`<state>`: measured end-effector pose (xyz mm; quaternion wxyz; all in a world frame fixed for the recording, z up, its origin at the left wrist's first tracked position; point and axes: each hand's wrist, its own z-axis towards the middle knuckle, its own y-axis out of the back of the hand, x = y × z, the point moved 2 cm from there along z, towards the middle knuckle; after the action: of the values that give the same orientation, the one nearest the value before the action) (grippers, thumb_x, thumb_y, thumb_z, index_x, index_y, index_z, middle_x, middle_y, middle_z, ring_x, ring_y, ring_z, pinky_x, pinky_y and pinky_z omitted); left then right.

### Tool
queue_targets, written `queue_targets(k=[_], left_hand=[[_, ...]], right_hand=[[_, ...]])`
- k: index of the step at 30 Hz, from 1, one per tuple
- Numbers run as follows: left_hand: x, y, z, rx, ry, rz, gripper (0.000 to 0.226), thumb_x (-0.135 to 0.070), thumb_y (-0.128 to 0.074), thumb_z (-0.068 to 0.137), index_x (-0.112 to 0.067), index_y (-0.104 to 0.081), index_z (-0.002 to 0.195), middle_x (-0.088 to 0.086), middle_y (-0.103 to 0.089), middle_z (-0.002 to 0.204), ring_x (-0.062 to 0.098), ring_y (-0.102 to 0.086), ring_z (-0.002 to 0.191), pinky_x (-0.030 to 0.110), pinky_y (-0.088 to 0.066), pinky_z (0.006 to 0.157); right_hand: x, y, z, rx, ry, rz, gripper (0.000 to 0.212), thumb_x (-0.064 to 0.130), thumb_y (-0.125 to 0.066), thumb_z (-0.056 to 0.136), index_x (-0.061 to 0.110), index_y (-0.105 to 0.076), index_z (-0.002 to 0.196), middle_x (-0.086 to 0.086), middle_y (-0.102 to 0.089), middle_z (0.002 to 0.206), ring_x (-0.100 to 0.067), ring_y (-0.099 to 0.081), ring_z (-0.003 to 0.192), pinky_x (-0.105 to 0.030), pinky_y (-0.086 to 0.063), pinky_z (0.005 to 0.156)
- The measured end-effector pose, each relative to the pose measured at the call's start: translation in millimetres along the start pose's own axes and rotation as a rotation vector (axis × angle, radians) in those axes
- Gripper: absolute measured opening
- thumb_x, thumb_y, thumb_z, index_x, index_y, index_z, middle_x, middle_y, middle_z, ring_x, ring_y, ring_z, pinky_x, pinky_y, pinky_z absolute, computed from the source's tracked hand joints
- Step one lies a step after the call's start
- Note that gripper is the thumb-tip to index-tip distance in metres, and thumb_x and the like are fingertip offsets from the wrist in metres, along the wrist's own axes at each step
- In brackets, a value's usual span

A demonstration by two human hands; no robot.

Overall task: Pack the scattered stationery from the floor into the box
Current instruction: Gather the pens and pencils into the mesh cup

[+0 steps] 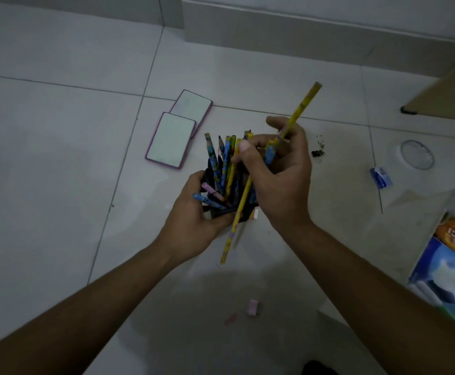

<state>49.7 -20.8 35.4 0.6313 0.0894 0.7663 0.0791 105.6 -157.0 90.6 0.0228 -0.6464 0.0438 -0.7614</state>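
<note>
Box wall (423,226) lies near right hand (283,180) gripping pencil (302,106).

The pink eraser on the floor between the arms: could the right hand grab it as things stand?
Probably not just yet. The right hand is pinching a yellow pencil, so it would have to let that go first. Nothing covers the pink eraser itself.

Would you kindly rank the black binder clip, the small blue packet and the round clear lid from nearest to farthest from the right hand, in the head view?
1. black binder clip, just right of the right hand
2. small blue packet, farther right
3. round clear lid, farthest right
</note>
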Motion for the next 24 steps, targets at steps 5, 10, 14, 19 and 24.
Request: queue_targets(k=[5, 10, 14, 19, 24], left_hand=[[-1.4, -7.2, -1.0, 0.014, 0.002, 0.042, 0.066, -0.029, -0.083, 0.069, -0.025, -0.044, 0.122, -0.008, -0.063, 0.115, 0.006, -0.061, 0.108, 0.023, -0.054, 0.087], [-3.2, -5.1, 4.2, -0.023, 0.02, 0.062, 0.06, -0.024, -0.082, 0.071, -0.025, -0.045, 0.118, -0.008, -0.062, 0.111, 0.001, -0.06, 0.103, 0.018, -0.053, 0.081], [-3.6, 0.3, 4.7, -0.047, 0.022, 0.08, 0.068, -0.029, -0.083, 0.07, -0.021, -0.043, 0.124, -0.008, -0.058, 0.113, 0.002, -0.056, 0.107, 0.031, -0.056, 0.085], [-2.6, 1.7, 4.2, -0.03, 0.016, 0.067, 0.078, -0.042, -0.079, 0.066, -0.026, -0.04, 0.131, -0.013, -0.06, 0.121, 0.005, -0.06, 0.11, 0.039, -0.056, 0.088], [-0.4, -6.4, -1.9, -0.047, 0.021, 0.101, 0.074, -0.031, -0.083, 0.068, -0.025, -0.04, 0.128, -0.012, -0.059, 0.119, 0.0, -0.059, 0.106, 0.031, -0.056, 0.086]], right_hand=[[-0.6, -3.3, 8.3, -0.014, 0.021, -0.081, 0.008, 0.014, -0.057, 0.096, 0.009, -0.054, 0.09, -0.015, -0.057, 0.058, -0.02, -0.059, 0.05, -0.03, -0.051, 0.053], [-9.1, -3.1, 14.0, -0.025, 0.206, -0.266, 0.031, 0.038, -0.052, 0.095, 0.013, -0.055, 0.078, -0.01, -0.055, 0.069, -0.024, -0.055, 0.064, -0.04, -0.047, 0.061], [-32.7, 6.6, 4.4, -0.005, 0.248, -0.672, 0.03, 0.038, -0.055, 0.093, 0.01, -0.067, 0.092, -0.004, -0.055, 0.095, -0.023, -0.053, 0.092, -0.048, -0.045, 0.078], [-37.4, 20.0, -25.1, 0.251, 0.126, -0.698, 0.065, 0.05, -0.062, 0.084, 0.013, -0.046, 0.135, -0.002, -0.048, 0.127, -0.016, -0.047, 0.117, -0.033, -0.041, 0.098], [-23.3, 38.2, -22.8, 0.104, 0.063, -0.527, 0.044, 0.037, -0.057, 0.091, 0.013, -0.05, 0.127, 0.006, -0.055, 0.118, -0.006, -0.055, 0.107, -0.019, -0.045, 0.088]])
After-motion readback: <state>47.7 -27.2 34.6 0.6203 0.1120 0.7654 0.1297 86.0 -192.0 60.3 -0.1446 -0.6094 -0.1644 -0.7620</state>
